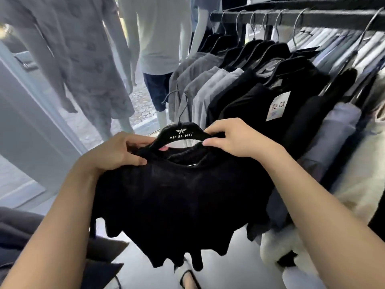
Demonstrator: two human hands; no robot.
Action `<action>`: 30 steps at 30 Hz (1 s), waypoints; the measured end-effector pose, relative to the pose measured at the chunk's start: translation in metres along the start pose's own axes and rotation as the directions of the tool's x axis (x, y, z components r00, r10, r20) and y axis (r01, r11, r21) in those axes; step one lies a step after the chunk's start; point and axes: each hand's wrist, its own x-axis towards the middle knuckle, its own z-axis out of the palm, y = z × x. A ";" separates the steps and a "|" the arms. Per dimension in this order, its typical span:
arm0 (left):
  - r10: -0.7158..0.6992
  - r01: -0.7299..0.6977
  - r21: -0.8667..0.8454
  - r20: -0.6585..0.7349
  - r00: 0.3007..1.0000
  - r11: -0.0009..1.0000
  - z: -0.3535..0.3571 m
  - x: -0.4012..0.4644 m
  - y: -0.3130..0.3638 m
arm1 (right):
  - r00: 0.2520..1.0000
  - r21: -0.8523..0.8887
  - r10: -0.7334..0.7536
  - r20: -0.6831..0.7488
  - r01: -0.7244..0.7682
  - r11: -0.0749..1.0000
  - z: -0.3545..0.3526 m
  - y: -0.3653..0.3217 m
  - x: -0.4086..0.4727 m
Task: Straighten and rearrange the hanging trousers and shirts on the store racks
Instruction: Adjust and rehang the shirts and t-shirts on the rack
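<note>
We hold the black shirt (177,197) off the rack rail (312,19), in front of the hung garments, seating it on its black hanger (180,135). Our left hand (116,151) pinches the collar fabric at one hanger shoulder; our right hand (233,138) pinches the other. In our judgement, the next move calls for squaring the neckline, then hooking the hanger onto the rail.

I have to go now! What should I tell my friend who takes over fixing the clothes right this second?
Left hand grips the black shirt at its left shoulder.
Right hand pinches the collar against the black hanger.
The shirt is off the rail, held in front of the hanging shirts.
Done: shirt is on its hanger.
Left: smooth the shoulders, hook it back on the rail, then tidy the rest.
</note>
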 end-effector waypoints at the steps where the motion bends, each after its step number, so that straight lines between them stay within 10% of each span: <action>1: -0.046 0.047 0.007 -0.057 0.997 0.999 -0.001 -0.001 -0.005 | 1.000 0.023 -0.016 0.004 0.016 1.000 0.006 0.001 0.002; 7: -0.233 0.281 0.231 -0.216 0.948 0.931 -0.001 -0.001 -0.033 | 0.998 -0.001 0.010 0.067 -0.010 1.000 0.033 0.014 0.011; 17: -0.085 0.234 0.209 -0.548 0.832 0.949 0.028 0.003 -0.047 | 1.000 -0.008 0.017 0.007 -0.017 1.000 0.035 0.008 0.004; 23: -0.068 0.281 0.077 -0.879 0.471 0.957 0.070 -0.002 -0.056 | 0.994 0.008 0.097 -0.050 -0.096 0.995 0.071 -0.007 0.008; 30: -0.484 0.159 -0.570 -0.481 0.731 0.806 0.128 0.014 -0.031 | 0.978 0.131 0.138 -0.160 -0.117 0.984 0.127 -0.037 0.005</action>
